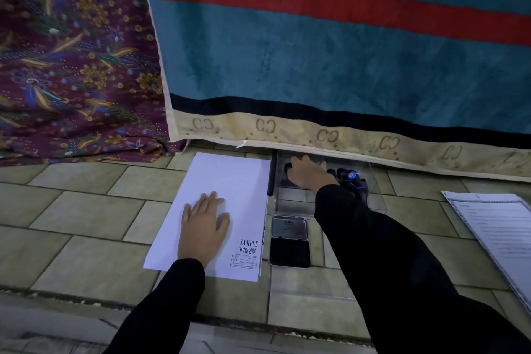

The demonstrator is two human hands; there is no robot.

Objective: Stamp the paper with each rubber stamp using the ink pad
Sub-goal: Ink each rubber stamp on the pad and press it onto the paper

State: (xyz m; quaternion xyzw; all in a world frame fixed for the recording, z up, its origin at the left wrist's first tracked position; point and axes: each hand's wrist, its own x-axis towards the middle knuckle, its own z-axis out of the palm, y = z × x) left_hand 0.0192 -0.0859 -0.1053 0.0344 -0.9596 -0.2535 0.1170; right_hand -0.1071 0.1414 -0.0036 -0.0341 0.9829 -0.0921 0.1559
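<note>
A white sheet of paper (230, 181) lies on the tiled floor, with "SAMPLE", "AIR MAIL" and a boxed stamp mark printed near its lower right corner. My left hand (204, 224) rests flat on it, fingers spread. To the right, the black ink pad (289, 251) lies open, its silver lid folded back. Beyond it stands a clear plastic tray (296, 204) with several dark rubber stamps (349, 177). My right hand (309, 172) reaches into the tray's far left end, fingers curled over a black stamp (288, 167) that is mostly hidden.
A teal blanket with a red stripe (330, 52) hangs just behind the tray, and a patterned maroon cloth (71, 66) to the left. A printed sheet (500, 230) lies on the floor at the far right. A black pen (272, 172) lies along the paper's right edge.
</note>
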